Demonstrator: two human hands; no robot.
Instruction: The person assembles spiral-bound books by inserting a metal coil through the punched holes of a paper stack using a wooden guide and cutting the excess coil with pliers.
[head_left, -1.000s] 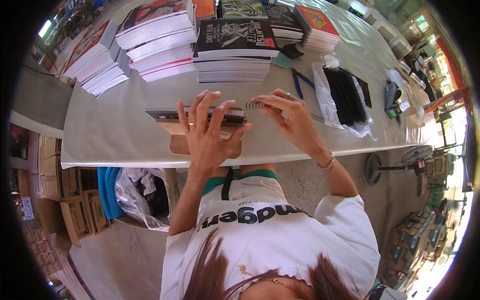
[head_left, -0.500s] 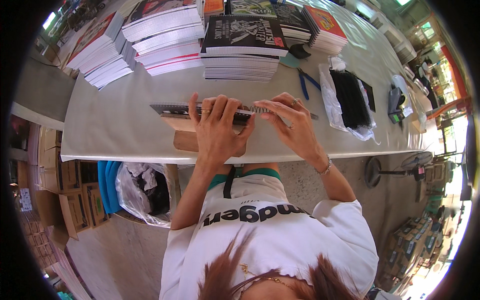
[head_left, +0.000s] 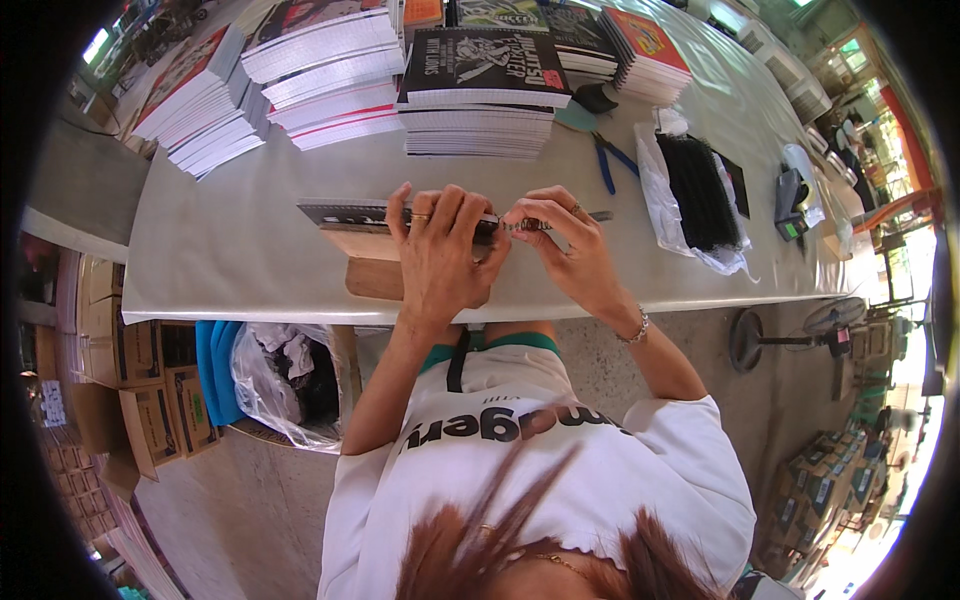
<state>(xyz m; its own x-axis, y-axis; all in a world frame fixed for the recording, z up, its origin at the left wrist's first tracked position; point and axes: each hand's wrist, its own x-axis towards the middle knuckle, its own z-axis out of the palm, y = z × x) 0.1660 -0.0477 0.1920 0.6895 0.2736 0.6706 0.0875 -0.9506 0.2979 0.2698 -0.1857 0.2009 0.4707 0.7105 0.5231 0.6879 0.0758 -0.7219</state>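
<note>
Black-covered book with a white page block (head_left: 350,213), standing on its long edge near the front of a table under a shiny cream covering (head_left: 220,255), with its upper edge running left to right. Its near side faces a tan, wooden-looking block (head_left: 374,280), which seems to prop it.

The left hand (head_left: 440,250) drapes over the book's right half: fingers curled across the top edge, slightly apart, thumb on the near side by the right end. It appears clamped on the book, though the undersides of the fingers are hidden. The right hand (head_left: 572,245) pinches a thin, dark wire coil (head_left: 527,225) between thumb and fingertips, just beside the book's right corner. Whether the coil's tip has entered a hole there cannot be made out.

To do this well, I would keep the left grip firm, so that cover and pages stay flush and their holes line up. The coil is best held level with the edge, pinched lightly and close to the book, so it can turn without bending. Forcing it could snag a page or skip a hole; a small turn back would likely free it.

Beyond the right hand lie blue-handled pliers (head_left: 616,163) and a bundle of black, bristle-like strands in white plastic (head_left: 692,195). Behind the book, a stack of black-covered books (head_left: 480,130) stands well apart.
</note>
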